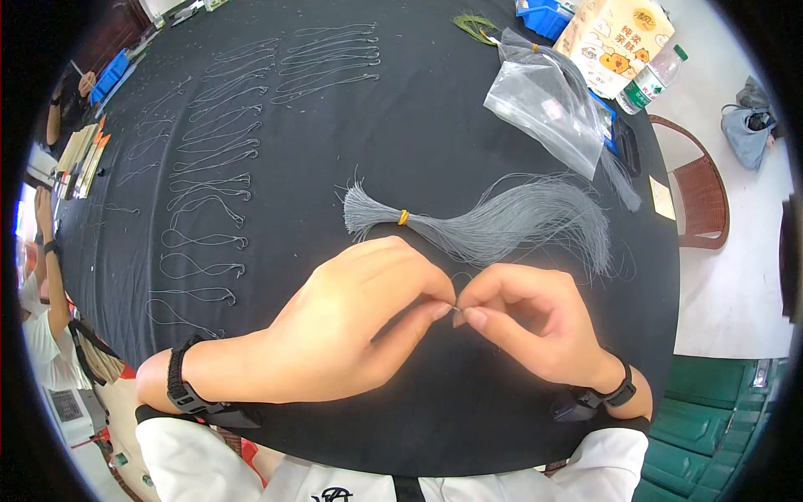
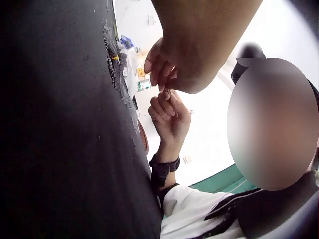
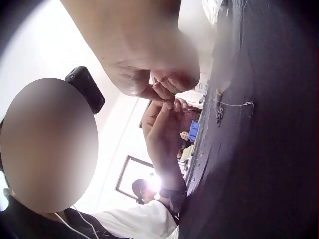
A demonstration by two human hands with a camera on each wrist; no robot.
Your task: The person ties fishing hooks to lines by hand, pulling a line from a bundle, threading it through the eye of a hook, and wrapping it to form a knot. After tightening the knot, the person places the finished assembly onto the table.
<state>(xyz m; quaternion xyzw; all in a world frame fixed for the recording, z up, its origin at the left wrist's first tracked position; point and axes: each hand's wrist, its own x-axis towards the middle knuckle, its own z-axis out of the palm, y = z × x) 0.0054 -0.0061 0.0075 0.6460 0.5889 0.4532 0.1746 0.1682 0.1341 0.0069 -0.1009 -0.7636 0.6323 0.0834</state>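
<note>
Thumb and forefinger of my left hand (image 1: 355, 322) pinch a thin grey cord, just in front of the table's middle. My right hand (image 1: 544, 326) pinches the same cord, its fingertips right beside the left ones. Most of the cord is hidden by the fingers; a fine curve of it shows above them. In the right wrist view a length of cord (image 3: 232, 103) sticks out past the fingertips, its end bent. Just beyond the hands lies a bundle of grey cords (image 1: 477, 234), tied by a yellow band (image 1: 403, 217) and fanned out to the right.
Several knotted cord loops (image 1: 219, 244) lie in columns on the black tablecloth (image 1: 318, 159) to the left. A clear plastic bag (image 1: 535, 105), a tissue pack (image 1: 615, 46) and a water bottle (image 1: 651, 81) stand or lie at the back right. Other people sit at the far left.
</note>
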